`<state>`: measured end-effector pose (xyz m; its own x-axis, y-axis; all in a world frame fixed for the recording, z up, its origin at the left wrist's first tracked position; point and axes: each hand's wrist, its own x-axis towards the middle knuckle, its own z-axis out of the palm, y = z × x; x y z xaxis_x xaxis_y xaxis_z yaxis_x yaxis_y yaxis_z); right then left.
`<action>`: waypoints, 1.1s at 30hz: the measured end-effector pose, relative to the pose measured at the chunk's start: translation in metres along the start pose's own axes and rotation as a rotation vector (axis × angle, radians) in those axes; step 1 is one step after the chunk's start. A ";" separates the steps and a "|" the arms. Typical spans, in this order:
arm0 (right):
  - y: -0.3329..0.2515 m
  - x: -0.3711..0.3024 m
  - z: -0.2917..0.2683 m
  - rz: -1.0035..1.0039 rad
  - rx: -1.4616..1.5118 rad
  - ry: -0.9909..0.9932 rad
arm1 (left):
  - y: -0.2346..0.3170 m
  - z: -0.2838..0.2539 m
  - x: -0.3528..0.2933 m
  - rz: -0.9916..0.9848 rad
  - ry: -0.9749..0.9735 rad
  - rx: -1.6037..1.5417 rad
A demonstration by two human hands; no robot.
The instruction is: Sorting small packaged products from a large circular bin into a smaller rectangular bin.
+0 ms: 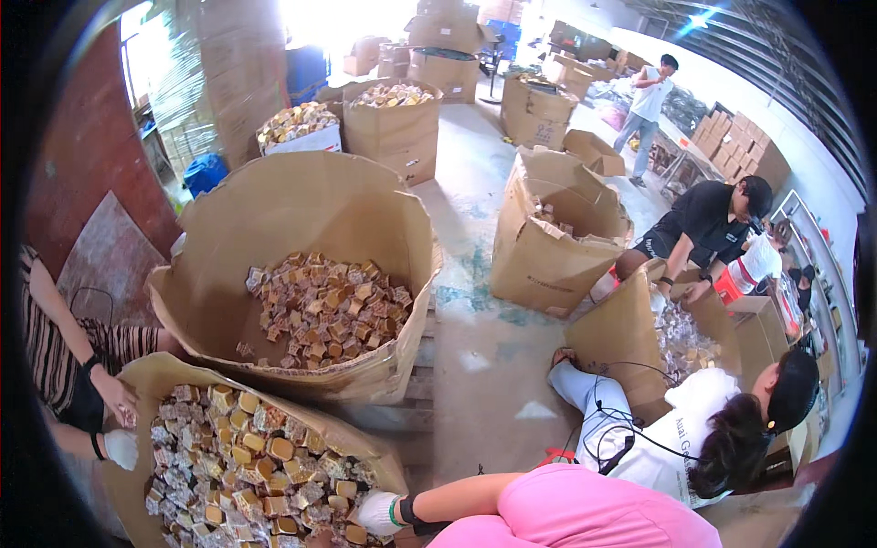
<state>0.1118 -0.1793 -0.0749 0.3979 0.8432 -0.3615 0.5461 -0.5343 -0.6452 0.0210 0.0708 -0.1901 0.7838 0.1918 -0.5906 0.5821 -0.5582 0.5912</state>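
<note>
At the lower edge, my right hand (376, 513) wears a white glove and has a dark band at the wrist. Its arm comes out of a pink sleeve and reaches left over the near rim of a large cardboard box (352, 437). The fingertips are at the edge of a heap of small blocky pieces (247, 447), many gold-topped, others in clear, crinkled wrap. Whether the fingers grip a piece is too unclear to say. My left hand is out of the picture. On the box's far left side, a co-worker's bare hand (117, 399) and white-gloved hand (121, 448) are at the rim.
A bigger carton (292, 196) holding similar pieces stands behind. To the right, co-workers in white (694, 438) and black (713, 219) bend around another carton (621, 338). A half-filled box (539, 265) stands mid-floor; full cartons (393, 132) stand farther back.
</note>
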 end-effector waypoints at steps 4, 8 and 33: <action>-0.008 0.000 0.000 -0.064 -0.012 0.036 | -0.013 -0.008 -0.035 0.042 0.054 -0.224; -0.005 0.003 0.003 -0.068 -0.006 0.001 | 0.005 -0.009 -0.041 -0.039 0.005 -0.717; -0.093 -0.026 -0.037 -0.176 0.012 0.100 | 0.085 -0.041 -0.120 -0.350 0.113 -0.960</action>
<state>0.0784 -0.1540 0.0193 0.3689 0.9129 -0.1745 0.6049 -0.3784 -0.7007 -0.0148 0.0336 -0.0469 0.5237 0.3222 -0.7886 0.6707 0.4148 0.6149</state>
